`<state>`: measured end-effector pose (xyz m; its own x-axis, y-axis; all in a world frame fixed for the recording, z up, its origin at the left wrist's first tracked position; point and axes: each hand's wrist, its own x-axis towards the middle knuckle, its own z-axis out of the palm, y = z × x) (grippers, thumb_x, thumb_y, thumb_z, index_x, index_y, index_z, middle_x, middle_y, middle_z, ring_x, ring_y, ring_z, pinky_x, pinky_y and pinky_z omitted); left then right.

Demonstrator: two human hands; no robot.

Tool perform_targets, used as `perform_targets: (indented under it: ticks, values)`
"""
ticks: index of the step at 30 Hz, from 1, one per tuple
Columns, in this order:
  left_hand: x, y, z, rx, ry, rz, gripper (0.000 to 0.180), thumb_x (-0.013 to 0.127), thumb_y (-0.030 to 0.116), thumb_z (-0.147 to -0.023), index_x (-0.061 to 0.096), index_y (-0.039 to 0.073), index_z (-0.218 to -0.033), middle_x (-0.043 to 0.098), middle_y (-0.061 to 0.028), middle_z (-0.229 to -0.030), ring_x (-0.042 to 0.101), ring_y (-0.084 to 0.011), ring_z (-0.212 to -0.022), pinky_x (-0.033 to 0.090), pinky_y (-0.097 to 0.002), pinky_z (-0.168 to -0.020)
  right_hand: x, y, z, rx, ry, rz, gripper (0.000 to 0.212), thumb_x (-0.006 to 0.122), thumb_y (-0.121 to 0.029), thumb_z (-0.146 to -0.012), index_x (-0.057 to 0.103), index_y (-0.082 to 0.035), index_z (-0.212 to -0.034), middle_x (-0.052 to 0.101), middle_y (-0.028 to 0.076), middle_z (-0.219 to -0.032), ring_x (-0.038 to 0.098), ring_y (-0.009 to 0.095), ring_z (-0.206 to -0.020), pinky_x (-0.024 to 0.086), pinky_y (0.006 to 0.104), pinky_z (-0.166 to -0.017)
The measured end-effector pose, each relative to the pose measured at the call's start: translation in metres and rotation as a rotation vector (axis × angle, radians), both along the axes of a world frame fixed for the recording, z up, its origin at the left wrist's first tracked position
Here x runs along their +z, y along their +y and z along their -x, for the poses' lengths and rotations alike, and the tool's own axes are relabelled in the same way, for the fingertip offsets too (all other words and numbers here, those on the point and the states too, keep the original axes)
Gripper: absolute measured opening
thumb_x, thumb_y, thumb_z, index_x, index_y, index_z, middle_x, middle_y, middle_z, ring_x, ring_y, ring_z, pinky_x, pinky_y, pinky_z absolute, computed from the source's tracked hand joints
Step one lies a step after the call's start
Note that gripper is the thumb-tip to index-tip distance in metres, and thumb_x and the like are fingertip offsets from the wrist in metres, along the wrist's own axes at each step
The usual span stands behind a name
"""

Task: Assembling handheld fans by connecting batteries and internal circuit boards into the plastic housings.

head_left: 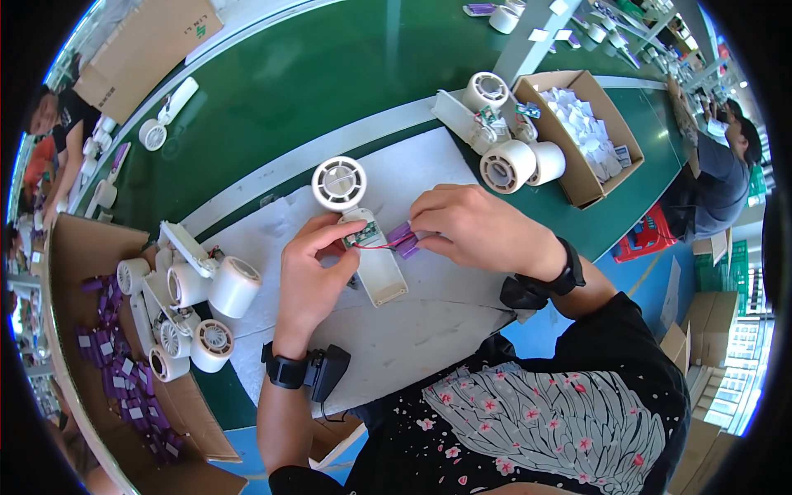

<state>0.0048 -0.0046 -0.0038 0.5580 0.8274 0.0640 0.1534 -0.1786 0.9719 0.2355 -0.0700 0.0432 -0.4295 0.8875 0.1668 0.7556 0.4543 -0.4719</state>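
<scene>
A white handheld fan housing (384, 283) lies on the pale mat, its round grilled head (339, 183) pointing away from me. Inside the opened handle sits a small green circuit board (361, 234). My left hand (318, 260) is closed on the handle's upper end, thumb and fingers at the board's left side. To the right, my right hand (470, 227) pinches a purple battery pack (403, 240) just beside the handle. A red wire (378, 247) runs between board and battery. The right fingertips partly cover the battery and its wire end.
At the left, a cardboard box (177, 404) holds many purple batteries (124, 384); white fan units (190, 297) pile beside it. More fan units (507, 161) stand far right, next to a box of white pieces (582, 132). A green conveyor (330, 82) runs beyond; people work on both sides.
</scene>
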Motion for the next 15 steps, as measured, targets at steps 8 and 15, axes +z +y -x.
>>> perform_targets:
  ticks: [8,15]
  values:
    - [-0.004,-0.001,-0.002,0.049,-0.018,0.03,0.034,0.06,-0.005,-0.073,0.069,0.0,-0.105,0.063,-0.011,-0.109,0.063,-0.0137,-0.081,0.051,-0.0247,-0.076,-0.006,-0.007,0.005,0.015,-0.216,-0.147,0.008,0.064,-0.004,-0.071,0.063,0.003,-0.071,0.066,0.013,-0.089,0.063,0.027,-0.085,0.053,0.0353,-0.072]
    - [-0.004,-0.002,0.0,0.043,-0.001,0.026,0.034,0.059,-0.006,-0.073,0.069,-0.001,-0.105,0.064,-0.0106,-0.109,0.063,-0.0133,-0.081,0.051,-0.0243,-0.075,-0.005,-0.006,0.012,0.046,-0.319,-0.194,0.008,0.063,-0.005,-0.068,0.06,0.002,-0.066,0.064,0.012,-0.077,0.062,0.029,-0.076,0.053,0.0375,-0.067]
